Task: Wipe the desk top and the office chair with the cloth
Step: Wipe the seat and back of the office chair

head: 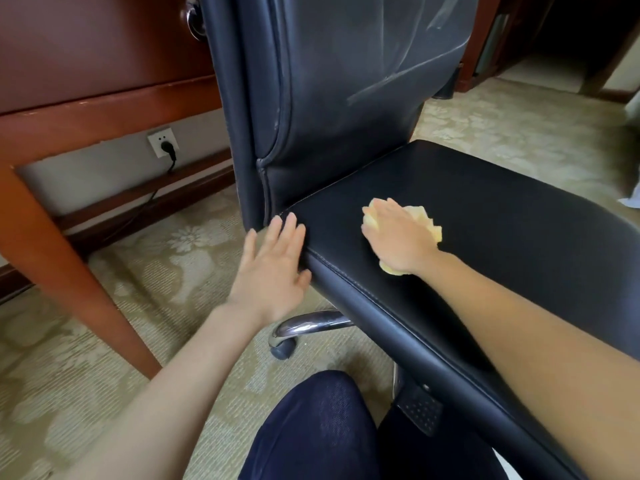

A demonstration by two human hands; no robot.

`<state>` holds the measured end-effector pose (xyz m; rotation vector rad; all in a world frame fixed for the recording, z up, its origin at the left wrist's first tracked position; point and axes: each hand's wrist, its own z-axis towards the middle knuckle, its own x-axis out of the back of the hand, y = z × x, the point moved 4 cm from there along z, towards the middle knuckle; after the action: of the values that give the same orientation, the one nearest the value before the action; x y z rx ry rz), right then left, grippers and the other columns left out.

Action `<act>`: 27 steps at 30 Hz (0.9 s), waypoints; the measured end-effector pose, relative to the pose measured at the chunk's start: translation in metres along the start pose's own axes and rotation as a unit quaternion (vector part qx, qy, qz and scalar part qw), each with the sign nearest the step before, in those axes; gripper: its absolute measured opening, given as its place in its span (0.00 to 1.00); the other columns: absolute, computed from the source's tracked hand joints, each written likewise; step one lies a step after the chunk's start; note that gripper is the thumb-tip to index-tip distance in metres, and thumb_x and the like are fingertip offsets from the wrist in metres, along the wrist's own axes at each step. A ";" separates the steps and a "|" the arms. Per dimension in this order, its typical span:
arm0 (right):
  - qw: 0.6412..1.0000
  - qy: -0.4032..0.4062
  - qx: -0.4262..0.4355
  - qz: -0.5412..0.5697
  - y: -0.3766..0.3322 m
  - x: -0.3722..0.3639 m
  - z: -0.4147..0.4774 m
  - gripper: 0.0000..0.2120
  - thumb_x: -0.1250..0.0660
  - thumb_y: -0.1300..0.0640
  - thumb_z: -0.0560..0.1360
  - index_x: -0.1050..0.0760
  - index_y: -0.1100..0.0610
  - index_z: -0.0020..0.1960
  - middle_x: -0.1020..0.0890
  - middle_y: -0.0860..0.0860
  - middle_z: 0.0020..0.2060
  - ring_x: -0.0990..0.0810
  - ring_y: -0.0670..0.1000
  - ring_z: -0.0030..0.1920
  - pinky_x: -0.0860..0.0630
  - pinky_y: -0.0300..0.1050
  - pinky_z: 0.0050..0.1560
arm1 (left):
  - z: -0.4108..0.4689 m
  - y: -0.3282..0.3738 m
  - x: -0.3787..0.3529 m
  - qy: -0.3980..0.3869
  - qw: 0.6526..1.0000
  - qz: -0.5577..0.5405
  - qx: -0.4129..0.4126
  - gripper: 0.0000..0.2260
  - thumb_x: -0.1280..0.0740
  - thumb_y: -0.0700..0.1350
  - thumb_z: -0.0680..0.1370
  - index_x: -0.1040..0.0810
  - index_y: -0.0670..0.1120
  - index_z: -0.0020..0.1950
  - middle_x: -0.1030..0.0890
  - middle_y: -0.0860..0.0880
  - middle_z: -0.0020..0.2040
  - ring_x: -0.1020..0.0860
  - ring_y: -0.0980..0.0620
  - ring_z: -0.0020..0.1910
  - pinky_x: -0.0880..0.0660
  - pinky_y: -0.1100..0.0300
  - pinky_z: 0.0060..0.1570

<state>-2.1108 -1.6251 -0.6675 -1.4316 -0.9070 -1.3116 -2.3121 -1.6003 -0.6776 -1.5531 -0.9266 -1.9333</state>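
Note:
A black leather office chair fills the middle of the head view, its seat [485,216] facing me and its backrest [339,81] rising behind, streaked with wipe marks. My right hand [398,237] lies flat on the seat's left part and presses a crumpled yellow cloth [427,221] against the leather. My left hand [273,268] rests with straight fingers on the seat's left edge, near the corner where seat and backrest meet. The brown wooden desk [104,98] stands at the left; its top is out of view.
A desk leg [69,271] slants down to the patterned carpet [104,375] at the left. A wall socket [162,143] with a black plug and cable sits under the desk. The chair's chrome base and a caster [284,346] show below the seat. My knee [322,427] is at the bottom.

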 end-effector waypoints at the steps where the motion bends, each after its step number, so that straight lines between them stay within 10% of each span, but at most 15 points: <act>1: 0.998 0.000 0.017 -0.065 -0.010 0.000 0.003 0.16 0.58 0.51 0.78 0.34 0.55 0.52 0.31 0.51 0.57 0.33 0.55 0.59 0.35 0.61 0.59 | -0.001 0.003 -0.011 -0.043 0.999 -0.026 -0.006 0.32 0.46 0.53 0.82 0.61 0.49 0.78 0.64 0.51 0.77 0.63 0.54 0.76 0.65 0.51 0.73; 8: 0.977 0.000 0.207 -0.046 -0.029 -0.015 -0.034 0.24 0.50 0.47 0.81 0.43 0.53 0.75 0.42 0.46 0.74 0.49 0.47 0.74 0.48 0.53 0.71 | 0.010 0.003 -0.027 -0.080 0.995 -0.052 0.005 0.32 0.47 0.47 0.80 0.64 0.48 0.77 0.65 0.49 0.77 0.62 0.55 0.76 0.67 0.55 0.72; 16: 0.958 -0.054 0.279 -0.028 -0.021 -0.010 -0.111 0.26 0.56 0.41 0.78 0.38 0.45 0.74 0.40 0.37 0.73 0.53 0.39 0.74 0.69 0.40 0.69 | 0.021 -0.002 -0.024 -0.112 0.994 -0.008 0.014 0.39 0.43 0.39 0.75 0.65 0.47 0.77 0.66 0.47 0.77 0.62 0.53 0.76 0.65 0.51 0.73; 27: 0.972 0.023 0.226 -0.062 0.016 -0.008 -0.235 0.23 0.42 0.46 0.73 0.29 0.44 0.68 0.31 0.41 0.70 0.36 0.48 0.72 0.38 0.53 0.66 | 0.026 0.073 -0.011 -0.003 0.999 -0.039 0.003 0.27 0.54 0.58 0.81 0.51 0.49 0.78 0.56 0.45 0.79 0.59 0.48 0.77 0.63 0.49 0.73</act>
<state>-2.1614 -1.8544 -0.6863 -0.9997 -1.1916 -1.1277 -2.2398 -1.6282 -0.6703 -1.5402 -1.0089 -1.9782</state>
